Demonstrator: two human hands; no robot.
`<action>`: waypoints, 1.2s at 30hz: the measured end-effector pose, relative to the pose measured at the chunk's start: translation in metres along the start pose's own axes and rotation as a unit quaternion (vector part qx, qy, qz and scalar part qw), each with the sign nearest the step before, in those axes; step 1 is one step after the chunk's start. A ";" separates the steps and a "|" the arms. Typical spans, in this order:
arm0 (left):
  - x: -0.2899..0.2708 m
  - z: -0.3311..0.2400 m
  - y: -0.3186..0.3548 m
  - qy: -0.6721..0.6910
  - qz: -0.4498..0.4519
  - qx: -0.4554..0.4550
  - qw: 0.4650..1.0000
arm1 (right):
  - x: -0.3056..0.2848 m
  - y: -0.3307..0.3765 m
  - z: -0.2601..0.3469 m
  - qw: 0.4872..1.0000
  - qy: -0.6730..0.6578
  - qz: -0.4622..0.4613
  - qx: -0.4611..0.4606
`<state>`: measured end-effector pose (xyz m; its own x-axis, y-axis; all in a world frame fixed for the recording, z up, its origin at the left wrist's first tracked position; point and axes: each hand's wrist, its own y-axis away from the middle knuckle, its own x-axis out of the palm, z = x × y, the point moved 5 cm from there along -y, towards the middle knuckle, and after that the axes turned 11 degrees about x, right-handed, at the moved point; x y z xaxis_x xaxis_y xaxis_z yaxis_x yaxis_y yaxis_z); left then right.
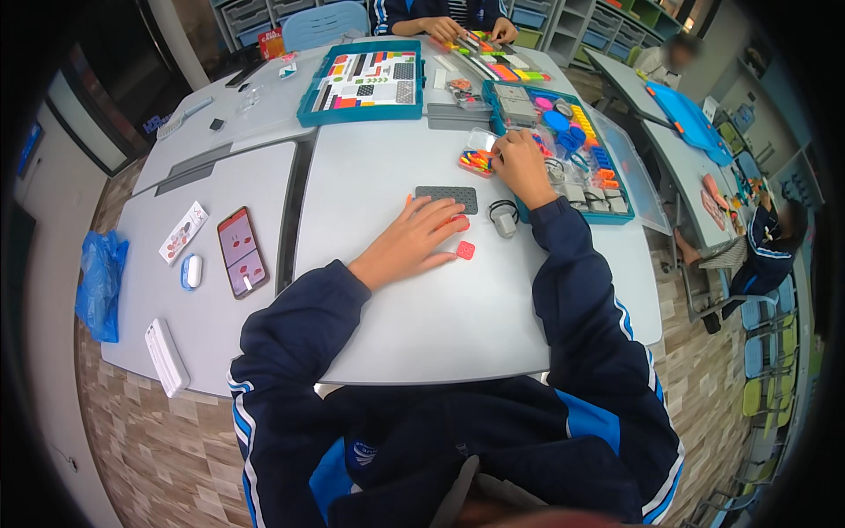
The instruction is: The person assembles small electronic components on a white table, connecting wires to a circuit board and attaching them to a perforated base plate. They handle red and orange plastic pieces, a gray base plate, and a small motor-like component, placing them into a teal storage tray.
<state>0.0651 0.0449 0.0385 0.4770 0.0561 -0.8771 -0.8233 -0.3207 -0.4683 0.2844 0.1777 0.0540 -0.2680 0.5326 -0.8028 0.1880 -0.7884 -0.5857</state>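
Here, white tabletop (422, 326) spreads between our forearms down to its curved front edge, giving us room to slide either arm, while a dark gap (296, 211) bounds the left side and a teal tray (607, 219) hems in the right. Our left hand (400, 242) lies spread, fingers loose and extended, at the dark grey plate (446, 196), its thumb just beside a red square piece (466, 252). Our right hand (524, 163) bends its fingers at the small box of coloured pegs (476, 161); we cannot tell whether they pinch one. A grey block (504, 223) stands between our hands. Beyond, a co-worker's hands (444, 30) work over coloured pieces; wood-patterned floor (176, 449) surrounds the tables.
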 end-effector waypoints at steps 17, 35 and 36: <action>-0.006 -0.003 -0.003 -0.007 -0.028 0.022 0.999 | 0.007 -0.022 0.004 0.993 0.114 -0.011 -0.024; -0.006 -0.003 -0.004 -0.013 -0.031 0.028 0.999 | -0.025 -0.008 0.040 0.996 -0.043 -0.043 -0.060; -0.006 -0.004 -0.004 -0.014 -0.030 0.030 0.999 | -0.029 -0.003 0.046 0.995 -0.053 -0.050 -0.074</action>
<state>0.0668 0.0425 0.0460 0.5185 0.1013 -0.8490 -0.8103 -0.2590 -0.5257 0.2485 0.1510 0.0842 -0.3886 0.5646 -0.7282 0.2896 -0.6754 -0.6782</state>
